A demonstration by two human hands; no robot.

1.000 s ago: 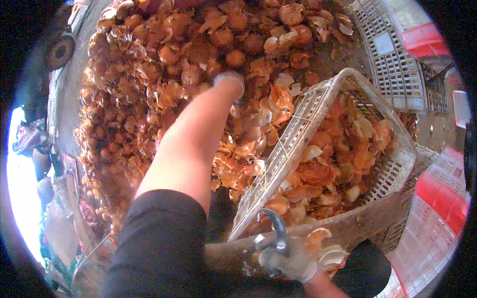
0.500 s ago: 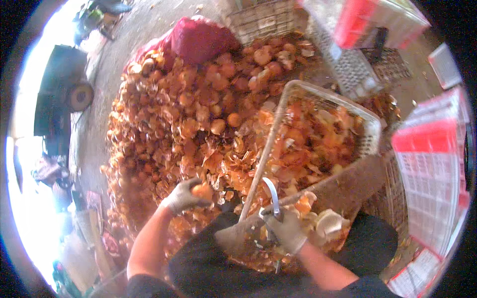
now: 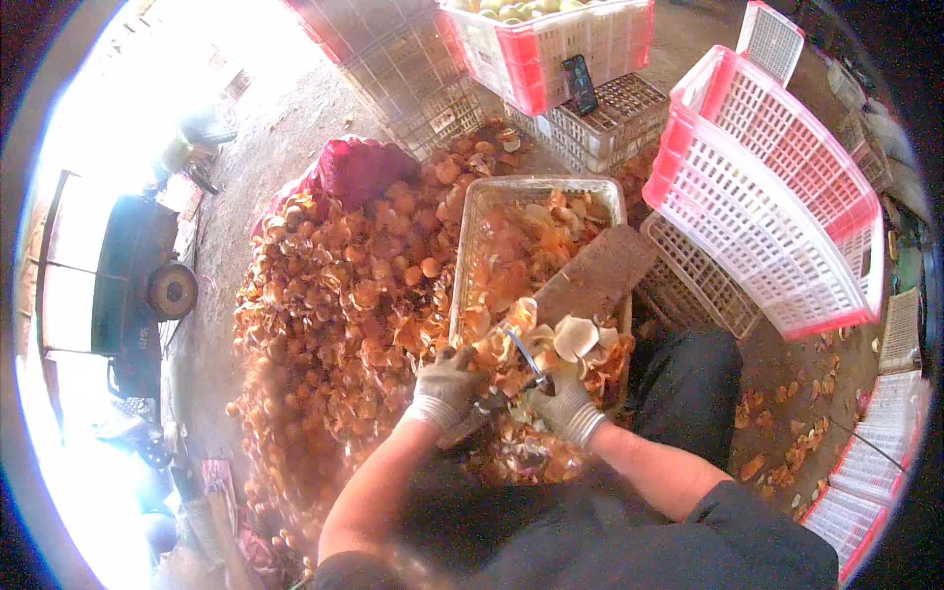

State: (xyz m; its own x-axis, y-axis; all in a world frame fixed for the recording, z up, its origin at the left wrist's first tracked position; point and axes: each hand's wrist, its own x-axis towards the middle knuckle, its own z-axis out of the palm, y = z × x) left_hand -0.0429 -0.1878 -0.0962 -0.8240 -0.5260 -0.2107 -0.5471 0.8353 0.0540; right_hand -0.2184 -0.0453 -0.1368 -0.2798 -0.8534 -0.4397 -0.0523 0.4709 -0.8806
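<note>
1. Evidently, the onion pile (image 3: pixel 364 265) spreads over the floor (image 3: pixel 221 364) to your left, perhaps kept there for an easy reach.
2. Your pale crate (image 3: pixel 459 265) stands just beside it, heaped with loose skins (image 3: pixel 501 270), probably set close to catch them.
3. The board (image 3: pixel 595 270) lies slantwise across the crate, likely as a ledge in front of you.
4. Your gloved left hand (image 3: pixel 449 388) has its fingers partly bent; I cannot tell whether it grips anything.
5. Your gloved right hand (image 3: pixel 567 401) is wrapped round the curved knife (image 3: pixel 539 378), its blade slanting forward and leftward, seemingly to face your other side.
</note>
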